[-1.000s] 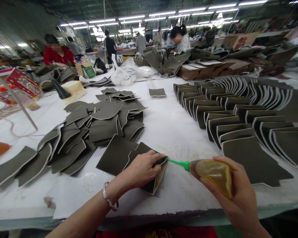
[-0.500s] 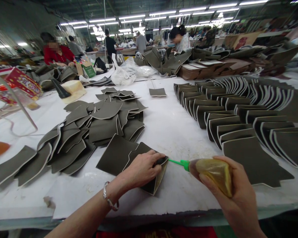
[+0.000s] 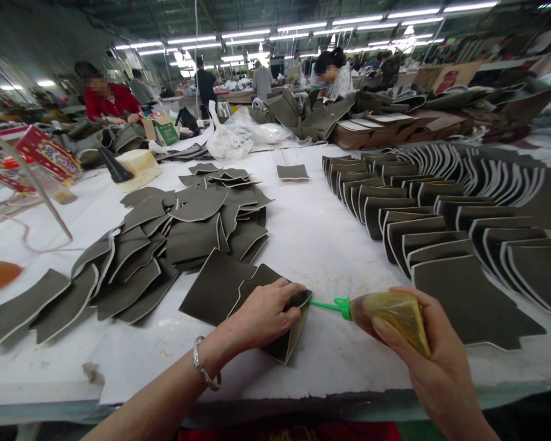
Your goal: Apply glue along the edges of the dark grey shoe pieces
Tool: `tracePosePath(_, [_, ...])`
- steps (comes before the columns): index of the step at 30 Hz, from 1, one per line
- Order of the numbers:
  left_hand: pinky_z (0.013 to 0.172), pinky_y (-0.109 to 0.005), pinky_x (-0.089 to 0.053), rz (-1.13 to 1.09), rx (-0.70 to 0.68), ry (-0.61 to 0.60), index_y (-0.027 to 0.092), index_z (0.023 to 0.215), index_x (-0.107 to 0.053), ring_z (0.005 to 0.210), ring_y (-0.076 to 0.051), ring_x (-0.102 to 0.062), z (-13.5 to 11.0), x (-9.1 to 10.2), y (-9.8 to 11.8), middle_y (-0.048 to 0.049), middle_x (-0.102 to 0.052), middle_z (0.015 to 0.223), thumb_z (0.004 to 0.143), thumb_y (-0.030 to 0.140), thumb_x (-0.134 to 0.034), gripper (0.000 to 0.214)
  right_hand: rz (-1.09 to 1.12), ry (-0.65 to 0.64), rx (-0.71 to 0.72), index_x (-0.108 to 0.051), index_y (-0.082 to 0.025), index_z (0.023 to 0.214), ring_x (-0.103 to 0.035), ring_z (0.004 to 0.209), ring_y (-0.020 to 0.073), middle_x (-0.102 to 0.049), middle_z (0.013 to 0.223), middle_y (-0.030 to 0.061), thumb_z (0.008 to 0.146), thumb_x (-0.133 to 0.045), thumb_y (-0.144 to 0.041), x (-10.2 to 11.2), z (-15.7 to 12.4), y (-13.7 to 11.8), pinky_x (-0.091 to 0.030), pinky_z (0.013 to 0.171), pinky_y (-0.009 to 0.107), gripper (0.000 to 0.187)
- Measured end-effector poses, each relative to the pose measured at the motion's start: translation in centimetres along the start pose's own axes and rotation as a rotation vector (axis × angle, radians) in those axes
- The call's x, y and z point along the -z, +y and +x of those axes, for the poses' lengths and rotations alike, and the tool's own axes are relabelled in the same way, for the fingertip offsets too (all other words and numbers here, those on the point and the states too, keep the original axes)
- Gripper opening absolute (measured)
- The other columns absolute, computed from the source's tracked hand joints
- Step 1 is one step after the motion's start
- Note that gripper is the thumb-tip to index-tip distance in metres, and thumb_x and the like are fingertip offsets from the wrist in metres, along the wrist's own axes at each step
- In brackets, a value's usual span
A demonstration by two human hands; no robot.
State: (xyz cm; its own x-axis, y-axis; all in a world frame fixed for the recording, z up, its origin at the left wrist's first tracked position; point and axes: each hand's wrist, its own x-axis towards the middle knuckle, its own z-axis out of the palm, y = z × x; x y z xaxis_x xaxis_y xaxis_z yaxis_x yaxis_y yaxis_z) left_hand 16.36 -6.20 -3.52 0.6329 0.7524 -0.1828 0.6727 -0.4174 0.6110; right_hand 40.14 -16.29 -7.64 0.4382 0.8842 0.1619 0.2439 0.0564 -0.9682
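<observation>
My right hand [image 3: 429, 349] is wrapped round a squeeze glue bottle [image 3: 390, 312] of yellowish liquid, tilted on its side. The bottle's thin green nozzle [image 3: 326, 305] points left, its tip at the right corner of a dark olive leather piece [image 3: 261, 277]. With fingers partly curled, my left hand [image 3: 269, 312] presses on that piece and holds its edge. Under it lies another dark leather piece [image 3: 215, 285], and a lighter underside shows below the fingers. My left palm hides part of both pieces.
A loose heap of cut leather pieces [image 3: 193, 223] lies to the left. On the right, rows of overlapping pieces [image 3: 422, 239] stand tilted. A black-handled brush [image 3: 114, 165], plastic bags [image 3: 232, 138] and a stack of brown panels [image 3: 371, 131] are farther back. Several people work beyond.
Almost nothing differs. My right hand and the bottle have shifted very slightly, the nozzle tip staying at the leather's corner. My left hand keeps its place on the piece.
</observation>
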Motion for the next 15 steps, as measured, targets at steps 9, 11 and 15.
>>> tracePosePath(9, [0.074,-0.03,-0.046,-0.026,0.011,0.013,0.023,0.132,-0.062,0.077,-0.018,-0.06,0.0,-0.3,0.0,-0.0033,-0.065,0.101,0.083,0.02,-0.053,0.05,0.391,-0.122,-0.504,-0.063,-0.026,0.117,-0.066,0.1,0.0248,-0.071,0.106,0.0054,0.068,-0.086,-0.052,-0.5,-2.6,-1.7,-0.057,0.08,0.026,0.059])
tracePosePath(11, [0.074,-0.028,-0.047,-0.084,0.017,0.054,0.024,0.13,-0.063,0.078,-0.017,-0.06,-0.3,0.0,-0.3,-0.0027,-0.065,0.102,0.084,0.023,-0.057,0.046,0.511,-0.112,-0.587,-0.068,-0.025,0.115,-0.066,0.107,0.0298,-0.071,0.114,0.009,0.067,-0.088,-0.048,0.5,-2.0,-0.6,-0.059,0.085,0.032,0.057])
tracePosePath(15, [0.09,-0.032,-0.047,0.048,0.248,0.309,0.02,0.131,-0.06,0.102,-0.023,-0.063,-0.4,1.8,-1.2,-0.0092,-0.06,0.126,0.089,0.027,-0.059,0.042,0.761,0.006,-0.802,-0.078,-0.029,0.098,-0.068,0.102,0.0382,-0.072,0.113,0.0073,0.056,-0.09,-0.042,2.5,-0.5,3.6,-0.064,0.077,0.043,0.045])
